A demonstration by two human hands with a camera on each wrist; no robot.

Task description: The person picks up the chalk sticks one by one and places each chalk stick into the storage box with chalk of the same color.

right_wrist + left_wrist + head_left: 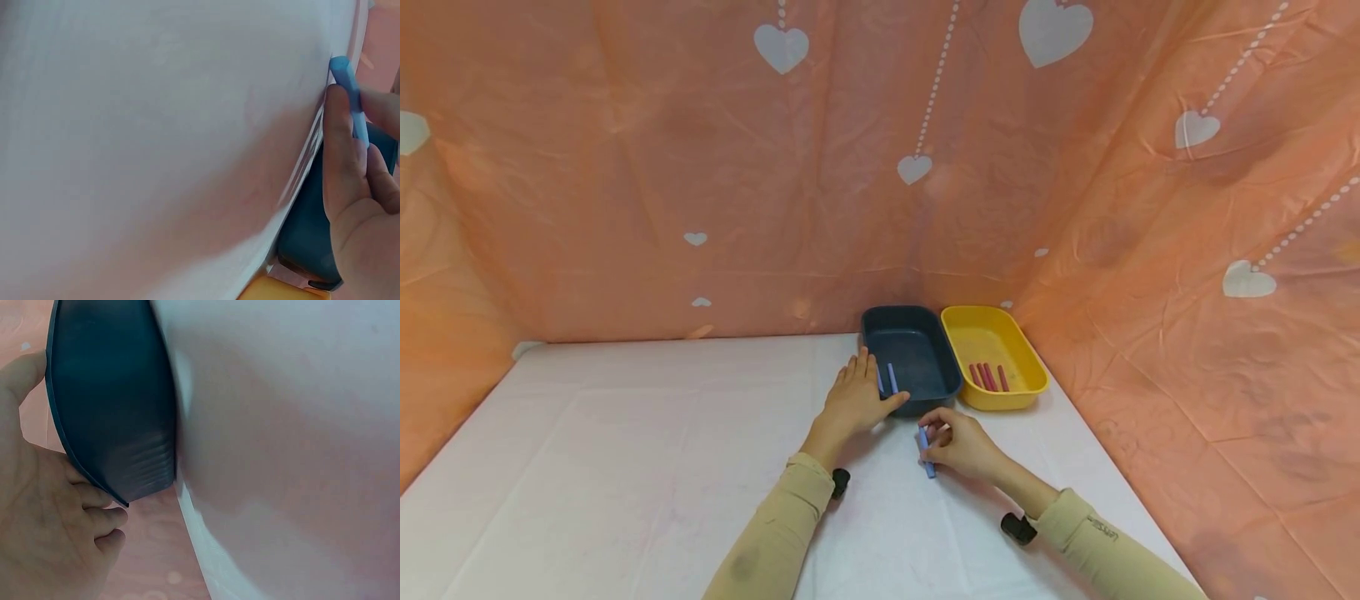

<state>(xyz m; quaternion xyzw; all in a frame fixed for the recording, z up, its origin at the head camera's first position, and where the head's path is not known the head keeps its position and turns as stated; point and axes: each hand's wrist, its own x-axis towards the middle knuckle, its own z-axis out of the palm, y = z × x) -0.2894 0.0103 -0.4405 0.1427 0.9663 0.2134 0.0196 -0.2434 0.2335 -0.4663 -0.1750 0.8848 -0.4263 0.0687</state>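
My right hand (967, 447) pinches a light blue chalk stick (927, 454) between thumb and fingers, just in front of the dark blue tray (917, 350). In the right wrist view the chalk's upper end (340, 65) sticks out past the fingertips. My left hand (852, 402) rests on the tray's near left corner, thumb along the near rim and fingers stretched along the left side. The left wrist view shows those fingertips touching the tray (106, 394) at its rim. Two blue sticks (892, 379) are visible inside this tray, one partly covered by my left hand.
A yellow tray (992, 327) stands against the right side of the dark one, with several red sticks (985, 377) inside. White cloth (625, 450) covers the table. Orange sheets with hearts (820, 183) hang at the back and sides.
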